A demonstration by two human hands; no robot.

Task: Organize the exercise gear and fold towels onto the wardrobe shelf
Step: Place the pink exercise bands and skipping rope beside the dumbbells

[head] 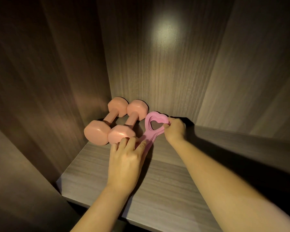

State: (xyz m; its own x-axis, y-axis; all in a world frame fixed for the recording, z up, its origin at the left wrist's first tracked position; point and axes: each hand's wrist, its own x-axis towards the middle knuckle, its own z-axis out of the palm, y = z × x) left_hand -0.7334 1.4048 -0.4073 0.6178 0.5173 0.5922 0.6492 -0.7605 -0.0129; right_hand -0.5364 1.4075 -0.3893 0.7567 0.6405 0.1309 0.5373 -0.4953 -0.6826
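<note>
One pink rubber resistance band (pixel 150 132), layered, far end heart-looped; right hand (pixel 175 129) pinches loop, left hand (pixel 126 158) holds near end.

You look into a wardrobe compartment lined in dark wood-grain laminate. The back panel (pixel 157 77) fills the view from 11 to 1 o'clock, its grain running upright, and a round patch of light (pixel 164 30) glows on it near 12 o'clock. The left side panel (pixel 49 72) stands at 9 to 10 o'clock. The right side panel (pixel 241 72), at 2 to 3 o'clock, is paler. The shelf (pixel 157 181) spreads from the centre toward 6 o'clock in grey grain. Deep shadow (pixel 238 148) crosses it at 3 to 4 o'clock. Another dark panel (pixel 15 181) rises at 7 to 8 o'clock.
</note>
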